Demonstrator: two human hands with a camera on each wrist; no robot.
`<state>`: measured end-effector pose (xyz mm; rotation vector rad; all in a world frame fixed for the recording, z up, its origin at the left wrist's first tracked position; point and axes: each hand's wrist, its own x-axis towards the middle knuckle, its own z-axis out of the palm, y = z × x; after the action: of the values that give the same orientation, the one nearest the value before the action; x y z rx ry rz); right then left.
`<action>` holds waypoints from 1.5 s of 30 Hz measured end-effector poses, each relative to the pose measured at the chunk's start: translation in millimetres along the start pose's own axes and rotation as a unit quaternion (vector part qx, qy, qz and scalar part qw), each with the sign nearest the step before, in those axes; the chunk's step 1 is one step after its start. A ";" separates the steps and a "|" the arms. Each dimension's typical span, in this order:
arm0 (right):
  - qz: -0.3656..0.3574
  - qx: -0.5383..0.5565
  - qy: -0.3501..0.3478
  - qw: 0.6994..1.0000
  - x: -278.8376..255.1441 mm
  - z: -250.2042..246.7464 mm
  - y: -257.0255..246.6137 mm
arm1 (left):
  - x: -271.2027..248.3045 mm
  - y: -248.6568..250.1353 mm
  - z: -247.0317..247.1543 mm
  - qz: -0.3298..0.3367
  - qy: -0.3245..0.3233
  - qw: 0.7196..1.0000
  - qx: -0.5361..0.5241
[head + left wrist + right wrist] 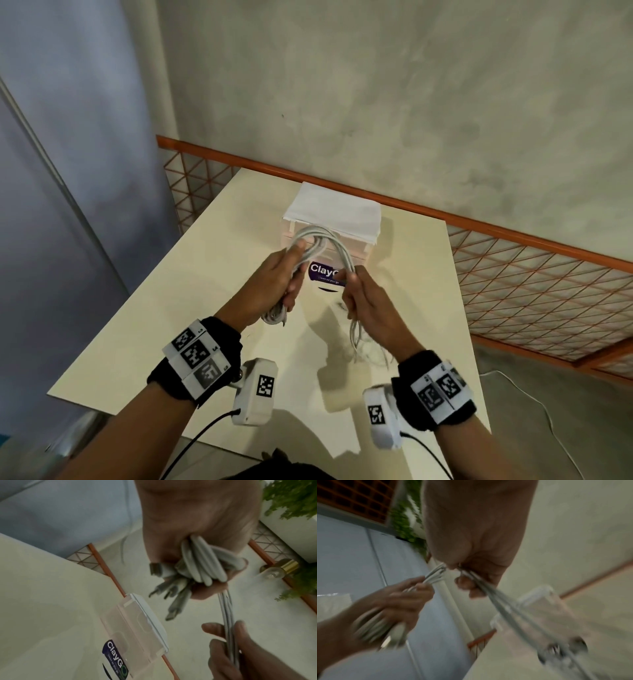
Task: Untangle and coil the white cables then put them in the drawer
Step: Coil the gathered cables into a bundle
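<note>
I hold a bundle of white cables (323,241) above the cream table (144,329), in front of the clear plastic drawer unit (356,255). My left hand (286,277) grips the coiled loops (202,562), and several plug ends (173,596) stick out below its fingers. My right hand (356,291) pinches the strands (489,588) that arc over from the left hand; their loose tails (354,337) hang under it toward the table. The right wrist view is blurred. Whether a drawer stands open cannot be told.
The drawer unit has a white top (337,209) and a purple label (323,272). An orange wire fence (534,284) runs behind and to the right of the table. A thin white cord (534,401) lies on the floor at right. Green plants (291,497) stand beyond.
</note>
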<state>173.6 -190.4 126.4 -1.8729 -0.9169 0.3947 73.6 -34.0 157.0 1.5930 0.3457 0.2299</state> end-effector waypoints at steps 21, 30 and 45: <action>-0.079 -0.216 -0.110 0.967 4.0 36.3 -34.7 | 6.9 -17.2 16.9 0.053 0.024 0.996 -0.072; -0.018 -0.121 -0.114 0.986 11.7 31.7 -45.3 | 15.3 -21.5 16.3 0.100 0.154 0.980 -0.071; -0.112 -0.268 -0.174 0.941 1.7 49.1 -36.8 | 29.9 -18.3 3.0 0.010 0.240 0.867 -0.436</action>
<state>128.8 -149.4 135.7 -2.1885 -1.5861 0.3650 101.1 -25.6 136.6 0.6210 0.5142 0.6987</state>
